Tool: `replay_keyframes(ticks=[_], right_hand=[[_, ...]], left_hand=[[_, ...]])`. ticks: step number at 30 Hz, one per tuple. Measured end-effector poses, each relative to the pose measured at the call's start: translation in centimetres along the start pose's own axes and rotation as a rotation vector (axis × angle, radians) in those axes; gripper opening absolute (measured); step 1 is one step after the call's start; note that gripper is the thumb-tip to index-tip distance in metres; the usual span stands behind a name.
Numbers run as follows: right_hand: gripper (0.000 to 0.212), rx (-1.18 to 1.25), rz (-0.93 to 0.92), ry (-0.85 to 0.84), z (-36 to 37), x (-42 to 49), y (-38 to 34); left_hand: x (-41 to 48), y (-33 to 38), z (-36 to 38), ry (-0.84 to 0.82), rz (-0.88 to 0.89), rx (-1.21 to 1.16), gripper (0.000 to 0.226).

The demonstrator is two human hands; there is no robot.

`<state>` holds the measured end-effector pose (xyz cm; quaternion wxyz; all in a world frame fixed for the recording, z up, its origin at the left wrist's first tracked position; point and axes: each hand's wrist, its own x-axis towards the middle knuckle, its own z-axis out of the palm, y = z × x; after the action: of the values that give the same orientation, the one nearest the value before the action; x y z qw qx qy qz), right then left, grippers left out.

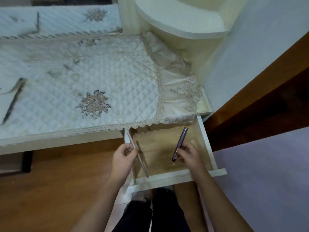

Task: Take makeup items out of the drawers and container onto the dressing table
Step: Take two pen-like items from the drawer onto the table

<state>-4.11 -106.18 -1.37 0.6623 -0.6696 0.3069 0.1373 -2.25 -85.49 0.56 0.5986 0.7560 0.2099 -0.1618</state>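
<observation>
Left hand [124, 152] pinches pink pencil [144, 168], right hand [187, 154] purple tube [181, 139], above open drawer [167, 178] beneath lace cloth [177, 104]

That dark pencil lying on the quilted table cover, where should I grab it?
Pinch the dark pencil at its middle from above, fingers across its width. It lies flat and slanted on the quilted cover, long and thin, so the middle should give a balanced grip.

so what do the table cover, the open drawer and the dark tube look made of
Table cover: quilted fabric, matte, by its diamond stitching and lace trim. Drawer: white-painted sides, wood-grain floor, probably laminated board. Dark tube: glossy, likely plastic or metal; a highlight runs along it.
</observation>
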Motion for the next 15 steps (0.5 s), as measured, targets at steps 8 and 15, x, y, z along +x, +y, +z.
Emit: replay_keyframes(ticks=[8, 15], right_hand=[[0.009, -0.153, -0.138, -0.127, 8.3, 1.1, -5.0], [0.013, -0.345, -0.216, -0.184, 14.8, 7.7, -10.9]], left_hand=[[3.1, 2.2, -8.7, 0.148, 0.075, -0.121, 0.009], [9.8, 4.3, -11.6, 0.277, 0.083, -0.04, 0.004]])
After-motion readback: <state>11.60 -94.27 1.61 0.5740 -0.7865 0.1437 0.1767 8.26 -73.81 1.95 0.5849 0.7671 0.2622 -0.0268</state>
